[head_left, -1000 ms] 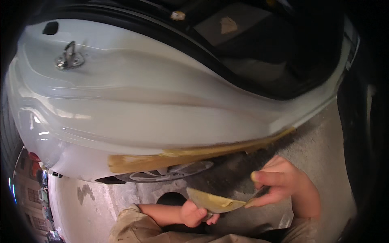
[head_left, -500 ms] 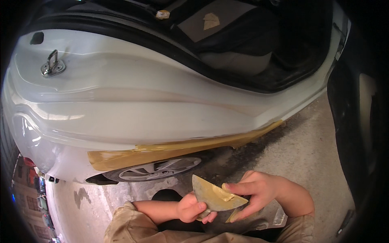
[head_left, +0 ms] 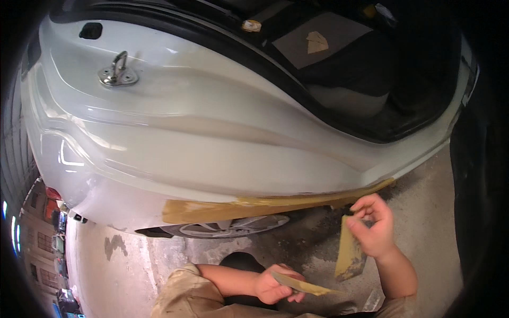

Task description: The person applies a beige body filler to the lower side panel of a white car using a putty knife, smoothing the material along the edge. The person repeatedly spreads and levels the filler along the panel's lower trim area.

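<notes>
My left hand [head_left: 277, 285] grips a putty spreader [head_left: 305, 286] low in front of me, its blade tilted nearly edge-on with yellow filler on it. Raised at the right, my right hand [head_left: 375, 225] pinches a second spreader [head_left: 348, 253], a thin flat blade smeared with yellow filler that hangs downward from the fingers. That hand is close to the lower edge of the white car body [head_left: 254, 159]. Along this edge runs a long strip of yellow filler [head_left: 207, 210], narrowing toward the right. Whether my right fingertips touch the edge, I cannot tell.
Below the filler strip is the car's wheel [head_left: 233, 228]. A metal door latch loop [head_left: 117, 74] juts from the body at upper left. The dark door opening shows a seat with a torn piece of paper [head_left: 317, 42]. A dark panel [head_left: 480, 201] stands at the right.
My right hand has moved away from the left spreader, up and to the right, carrying its own spreader. My left hand has lowered slightly and turned its blade. The view has shifted.
</notes>
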A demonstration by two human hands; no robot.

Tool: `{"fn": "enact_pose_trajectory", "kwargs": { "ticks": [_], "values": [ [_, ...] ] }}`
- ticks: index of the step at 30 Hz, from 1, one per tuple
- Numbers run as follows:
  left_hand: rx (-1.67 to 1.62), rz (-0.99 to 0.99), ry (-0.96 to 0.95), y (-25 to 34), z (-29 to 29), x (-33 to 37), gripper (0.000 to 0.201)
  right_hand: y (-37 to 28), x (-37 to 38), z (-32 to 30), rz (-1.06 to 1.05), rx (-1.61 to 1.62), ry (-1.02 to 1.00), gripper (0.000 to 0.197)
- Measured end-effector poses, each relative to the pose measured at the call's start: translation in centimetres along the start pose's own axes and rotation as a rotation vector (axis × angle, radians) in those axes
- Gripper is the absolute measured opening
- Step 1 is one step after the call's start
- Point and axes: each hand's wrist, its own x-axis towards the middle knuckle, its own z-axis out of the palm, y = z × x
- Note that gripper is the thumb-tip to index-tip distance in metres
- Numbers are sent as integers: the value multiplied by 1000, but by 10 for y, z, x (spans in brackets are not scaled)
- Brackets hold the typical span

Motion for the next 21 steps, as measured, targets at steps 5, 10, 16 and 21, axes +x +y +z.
{"fn": "enact_pose_trajectory", "kwargs": {
  "ticks": [5,10,16,21],
  "values": [
    [295,112,-78,4,-5,1,36,-24,16,28,31,137,50,18],
    [242,35,-39,7,0,-8,41,-32,26,52,-1,135,30,15],
    [364,177,-72,11,-9,-12,44,-37,29,62,78,213,4,13],
    [336,100,-29,12,-13,-19,40,-37,15,58,127,361,-73,15]
  ]
}}
